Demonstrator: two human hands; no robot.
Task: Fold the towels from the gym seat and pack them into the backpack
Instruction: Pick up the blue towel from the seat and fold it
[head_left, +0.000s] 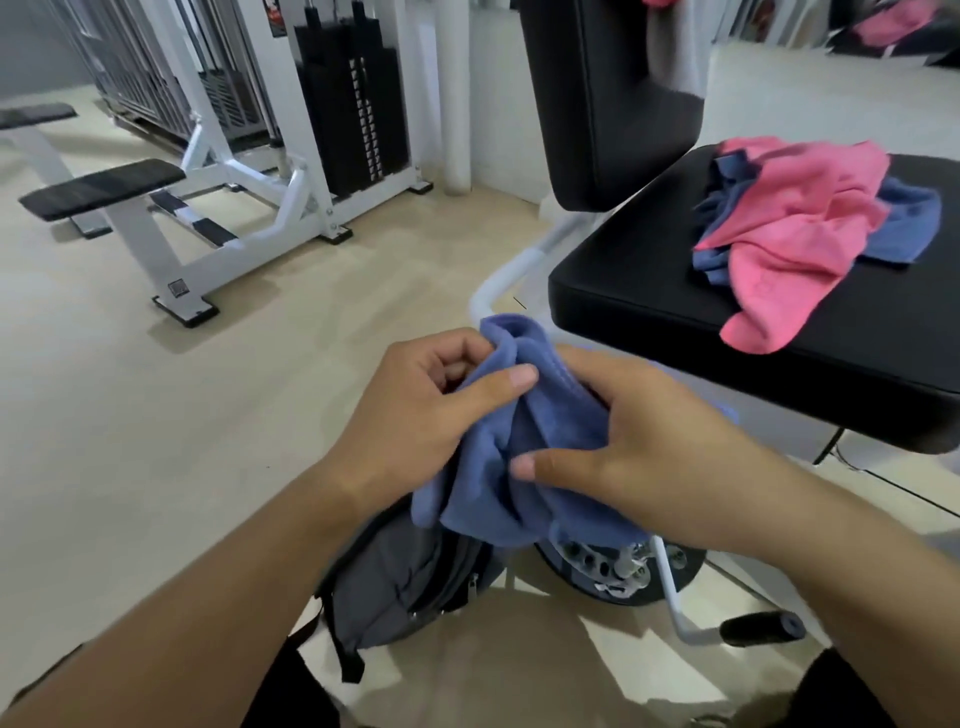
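Head view. Both hands hold one blue towel (524, 457), bunched, in mid-air, in front of the gym seat (639, 291) and directly above the backpack (405, 582).

Left hand (415, 415): fingers curled into the towel's upper edge, thumb laid flat across the cloth. Right hand (623, 441): fingers wrapped round the right side of the bundle, thumb pressing on its front.

Backpack is dark grey, standing on the pale floor (156, 441) between the person's forearms; top zip open, a zip pull visible. The towel's lower edge hangs just over the opening; cannot tell if they touch.

On the black padded seat: a pink towel (795, 223) crumpled over another blue towel (904, 223), unfolded, the pink corner drooping over the front edge. Upright black backrest (597, 104) behind.

Left background: white-framed weight-stack machine (353, 114) and a black-padded bench (104, 187). A small square sticker on the frame foot and a poster on the wall, neither legible.
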